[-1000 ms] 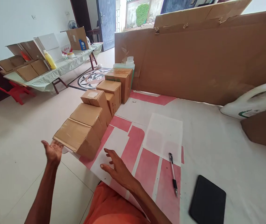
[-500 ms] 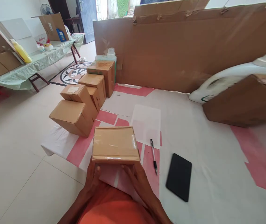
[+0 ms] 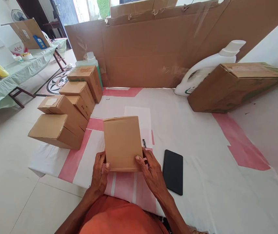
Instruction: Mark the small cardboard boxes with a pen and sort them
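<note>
Bottom centre: my left hand (image 3: 99,174) closed in on the left side of the held carton (image 3: 123,144), my right hand (image 3: 152,172) on its lower right, thumb over the face. Carton mid-frame, broad plain face to me; can't tell if its bottom edge touches the table (image 3: 197,139). My read: partway, one carton in hand and not set down; five in the carton row (image 3: 53,128), left of frame, have no hand on them. Pen (image 3: 144,143) mostly hidden behind right hand; black tablet (image 3: 173,172) right of it, unused.

Table: white cloth, pink stripes, pale sheet (image 3: 142,113) behind the held carton. Right: big brown box (image 3: 212,92), white jug (image 3: 202,70) just behind. Clear greenish jug (image 3: 92,60) behind the row's far end; cardboard panel (image 3: 141,52) across the back.

Room: pale tiled floor (image 3: 7,156) left, second table (image 3: 29,70) with green cover upper left, fan (image 3: 18,15) and blue door (image 3: 67,11) beyond.
</note>
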`<state>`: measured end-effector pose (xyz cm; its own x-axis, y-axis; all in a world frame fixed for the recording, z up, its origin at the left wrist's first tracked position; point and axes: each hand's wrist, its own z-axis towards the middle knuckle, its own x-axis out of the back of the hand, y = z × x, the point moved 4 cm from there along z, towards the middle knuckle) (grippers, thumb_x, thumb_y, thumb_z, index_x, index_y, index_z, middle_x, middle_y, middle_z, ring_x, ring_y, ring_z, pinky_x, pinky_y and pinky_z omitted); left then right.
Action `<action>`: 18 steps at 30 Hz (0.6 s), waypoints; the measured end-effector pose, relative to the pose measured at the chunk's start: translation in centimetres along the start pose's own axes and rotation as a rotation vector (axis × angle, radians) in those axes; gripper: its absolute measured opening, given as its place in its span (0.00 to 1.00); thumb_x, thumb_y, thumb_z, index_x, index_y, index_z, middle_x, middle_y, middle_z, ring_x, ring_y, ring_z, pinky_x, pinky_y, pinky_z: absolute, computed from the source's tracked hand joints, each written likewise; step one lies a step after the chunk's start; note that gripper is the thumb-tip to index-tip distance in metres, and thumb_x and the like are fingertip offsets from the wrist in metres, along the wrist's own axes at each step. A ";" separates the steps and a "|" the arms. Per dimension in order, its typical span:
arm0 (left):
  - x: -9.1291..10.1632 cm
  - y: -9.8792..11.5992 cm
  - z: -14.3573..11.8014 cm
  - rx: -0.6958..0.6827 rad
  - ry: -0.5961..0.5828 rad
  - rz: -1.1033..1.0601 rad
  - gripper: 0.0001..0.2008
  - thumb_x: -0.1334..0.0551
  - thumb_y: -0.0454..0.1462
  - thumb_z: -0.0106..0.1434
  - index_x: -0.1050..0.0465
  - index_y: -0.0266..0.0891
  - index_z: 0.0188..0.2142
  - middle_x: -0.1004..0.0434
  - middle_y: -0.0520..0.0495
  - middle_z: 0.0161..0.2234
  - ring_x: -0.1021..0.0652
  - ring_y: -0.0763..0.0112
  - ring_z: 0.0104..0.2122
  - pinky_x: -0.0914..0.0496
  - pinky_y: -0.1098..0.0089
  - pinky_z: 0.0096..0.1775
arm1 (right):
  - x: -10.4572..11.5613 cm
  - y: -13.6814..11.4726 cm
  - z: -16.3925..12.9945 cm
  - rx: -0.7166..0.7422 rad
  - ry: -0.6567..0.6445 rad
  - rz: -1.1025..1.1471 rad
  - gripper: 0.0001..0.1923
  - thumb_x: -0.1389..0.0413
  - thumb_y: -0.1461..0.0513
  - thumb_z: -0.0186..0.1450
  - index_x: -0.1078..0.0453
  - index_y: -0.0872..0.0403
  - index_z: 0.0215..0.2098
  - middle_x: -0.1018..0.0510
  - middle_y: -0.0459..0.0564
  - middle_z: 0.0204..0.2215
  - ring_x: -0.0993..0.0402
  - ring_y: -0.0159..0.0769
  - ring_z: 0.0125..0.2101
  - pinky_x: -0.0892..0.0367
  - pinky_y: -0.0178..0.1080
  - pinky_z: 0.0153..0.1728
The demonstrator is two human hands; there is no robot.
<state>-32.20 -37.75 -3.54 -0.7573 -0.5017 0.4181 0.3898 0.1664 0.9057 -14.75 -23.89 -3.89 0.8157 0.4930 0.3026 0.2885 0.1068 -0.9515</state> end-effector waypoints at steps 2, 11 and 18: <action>0.2 0.2 0.2 0.004 0.027 0.002 0.30 0.57 0.56 0.77 0.28 0.41 0.58 0.33 0.38 0.54 0.29 0.53 0.55 0.32 0.55 0.55 | -0.2 -0.1 -0.2 0.003 -0.013 -0.011 0.32 0.51 0.41 0.74 0.32 0.50 0.66 0.25 0.57 0.52 0.26 0.46 0.45 0.26 0.45 0.41; 0.4 -1.8 1.1 0.041 0.013 -0.010 0.28 0.55 0.54 0.78 0.28 0.43 0.62 0.31 0.39 0.57 0.28 0.53 0.59 0.33 0.53 0.60 | -1.5 2.3 -0.1 0.070 -0.119 -0.008 0.37 0.44 0.43 0.72 0.45 0.44 0.74 0.33 0.56 0.66 0.36 0.52 0.66 0.37 0.56 0.65; 0.6 0.1 0.2 0.009 -0.016 -0.019 0.30 0.55 0.56 0.77 0.32 0.43 0.65 0.29 0.38 0.54 0.27 0.53 0.54 0.31 0.54 0.55 | -1.4 3.2 -0.1 0.048 -0.038 0.042 0.31 0.45 0.46 0.73 0.38 0.46 0.71 0.28 0.57 0.64 0.31 0.53 0.63 0.35 0.55 0.63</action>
<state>-32.74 -37.88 -3.22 -0.7729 -0.4911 0.4019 0.3705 0.1650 0.9141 -14.90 -24.37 -7.30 0.8067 0.5303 0.2607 0.2292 0.1259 -0.9652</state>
